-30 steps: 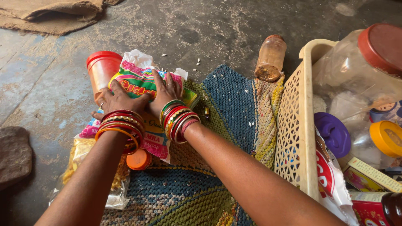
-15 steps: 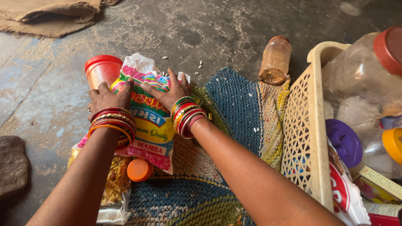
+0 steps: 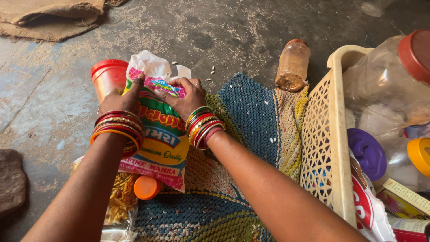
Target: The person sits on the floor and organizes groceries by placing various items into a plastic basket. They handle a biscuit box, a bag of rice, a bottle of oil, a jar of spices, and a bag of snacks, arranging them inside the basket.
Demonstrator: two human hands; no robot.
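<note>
A colourful printed plastic food packet (image 3: 163,139) lies on a woven mat (image 3: 242,148), its top end crumpled. My left hand (image 3: 121,98) grips the packet's upper left edge. My right hand (image 3: 183,96) clasps its upper right corner, fingers folded over the top. Both wrists wear stacks of bright bangles. A red-lidded plastic jar (image 3: 107,78) stands just behind my left hand. An orange cap (image 3: 147,187) sits below the packet.
A clear bag of yellow snack sticks (image 3: 118,204) lies under my left arm. A brown jar (image 3: 293,65) lies on its side on the floor. A cream lattice basket (image 3: 329,148) at the right holds jars, lids and packets. Burlap cloth (image 3: 49,15) is at top left, a stone (image 3: 11,181) at left.
The packet has been drawn out flat toward me and its printed face now shows more fully. Both hands shifted up to its top edge; the view moved slightly.
</note>
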